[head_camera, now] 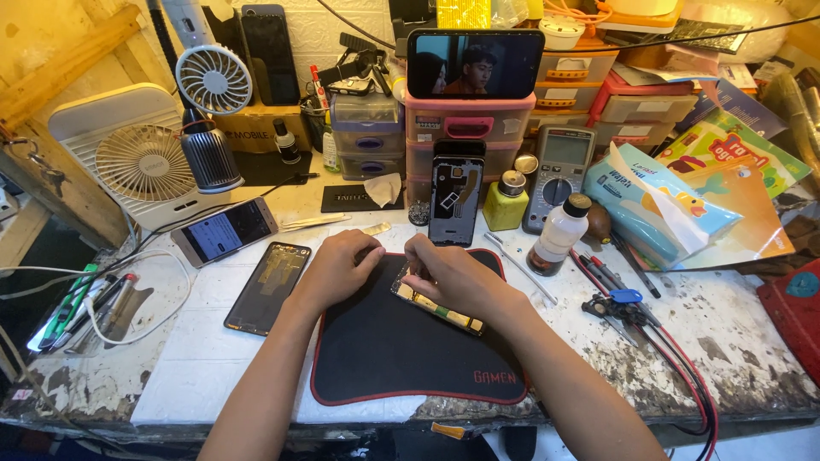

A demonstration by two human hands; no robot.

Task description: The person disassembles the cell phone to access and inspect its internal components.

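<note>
Both hands pinch an open phone [440, 306] flat on the black mat [401, 358], the left hand [335, 271] at nine o'clock steadying it while the right hand [451, 275] at twelve o'clock picks at its top.

Both hands, left [335, 266] and right [448, 271], meet palms-down, fingers curled, apparently pinching, forearms angled inward.

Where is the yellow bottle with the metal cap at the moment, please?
In the head view, the yellow bottle stands behind the black mat, right of centre, between the propped phone frame and the multimeter.
</note>
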